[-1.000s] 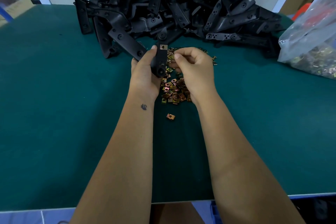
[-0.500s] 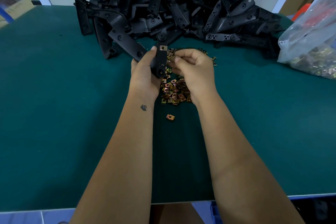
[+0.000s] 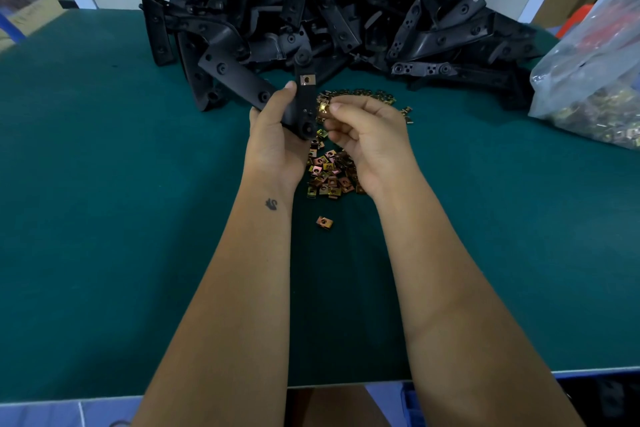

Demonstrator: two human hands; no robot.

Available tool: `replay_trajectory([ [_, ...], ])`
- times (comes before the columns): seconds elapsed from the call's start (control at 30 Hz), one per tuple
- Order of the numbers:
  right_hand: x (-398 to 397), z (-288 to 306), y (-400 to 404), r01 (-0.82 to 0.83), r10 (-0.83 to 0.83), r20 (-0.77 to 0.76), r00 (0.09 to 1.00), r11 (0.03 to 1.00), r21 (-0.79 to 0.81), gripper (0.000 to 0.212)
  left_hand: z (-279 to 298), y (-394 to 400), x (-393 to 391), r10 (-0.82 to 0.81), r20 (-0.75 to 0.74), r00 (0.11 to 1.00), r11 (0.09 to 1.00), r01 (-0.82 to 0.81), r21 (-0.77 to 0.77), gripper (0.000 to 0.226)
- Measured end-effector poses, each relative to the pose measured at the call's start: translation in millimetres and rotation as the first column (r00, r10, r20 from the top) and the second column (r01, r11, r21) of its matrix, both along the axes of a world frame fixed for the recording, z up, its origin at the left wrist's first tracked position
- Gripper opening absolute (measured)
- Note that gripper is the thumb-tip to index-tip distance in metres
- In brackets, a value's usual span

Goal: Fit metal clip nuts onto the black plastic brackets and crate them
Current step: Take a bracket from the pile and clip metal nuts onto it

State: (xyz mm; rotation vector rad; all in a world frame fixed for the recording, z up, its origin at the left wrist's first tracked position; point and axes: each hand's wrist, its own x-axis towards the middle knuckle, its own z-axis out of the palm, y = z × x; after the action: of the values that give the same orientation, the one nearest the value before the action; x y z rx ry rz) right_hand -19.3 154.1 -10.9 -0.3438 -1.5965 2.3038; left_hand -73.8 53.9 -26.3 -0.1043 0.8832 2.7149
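Fingers of the left hand (image 3: 277, 139) curl around a black bracket (image 3: 300, 107) held upright, a clip nut (image 3: 307, 80) fitted just above the thumb tip. Fingers of the right hand (image 3: 367, 139) pinch a loose clip nut (image 3: 323, 108) just beside the bracket. More clip nuts (image 3: 330, 173) lie on the green tabletop (image 3: 104, 218) beneath both hands.

- Two hands: left hand (image 3: 277, 142), right hand (image 3: 370, 139).
- One bracket (image 3: 302, 107) held up, carrying one fitted clip nut (image 3: 307, 80).
- One clip nut pinched (image 3: 323, 107).
- One stray clip nut (image 3: 324, 221) lying alone.
- One heap of loose clip nuts (image 3: 330, 173), too many to count.
- One pile of black brackets (image 3: 346, 10), uncountable.
- One plastic bag (image 3: 595, 80).
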Motion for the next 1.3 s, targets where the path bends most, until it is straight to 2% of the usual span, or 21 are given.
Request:
replay_trajectory([
  [0.23, -0.6, -1.0, 1.3, 0.004, -0.004, 0.003, 1.000, 0.999, -0.041, 0.010, 0.0, 0.9, -1.2, -0.049, -0.035, 0.998, 0.999, 0.050, 0.017, 0.038],
  [0.43, -0.1, -0.1, 3.1, -0.003, 0.003, 0.001, 1.000, 1.000, -0.028, 0.010, -0.2, 0.8, -0.2, -0.040, -0.052, 0.998, 0.999, 0.040, -0.008, 0.041],
  [0.7, 0.5, -0.3, 3.1, -0.018, 0.018, 0.008, 1.000, 1.000, -0.010, 0.012, 1.3, 1.2, 3.0, 0.009, -0.044, 0.999, 0.999, -0.010, -0.031, 0.060],
  [0.97, 0.4, -0.5, 0.4, -0.059, 0.059, 0.004, 0.998, 0.997, -0.040, 0.011, -0.2, 1.6, 0.5, 0.006, -0.038, 0.999, 1.000, -0.007, -0.022, 0.062],
  [1.3, 1.0, -1.6, -1.8, -0.050, 0.050, -0.008, 0.999, 0.991, -0.123, 0.011, -4.1, 3.0, -0.3, 0.022, -0.089, 0.996, 1.000, -0.021, 0.013, 0.020],
])
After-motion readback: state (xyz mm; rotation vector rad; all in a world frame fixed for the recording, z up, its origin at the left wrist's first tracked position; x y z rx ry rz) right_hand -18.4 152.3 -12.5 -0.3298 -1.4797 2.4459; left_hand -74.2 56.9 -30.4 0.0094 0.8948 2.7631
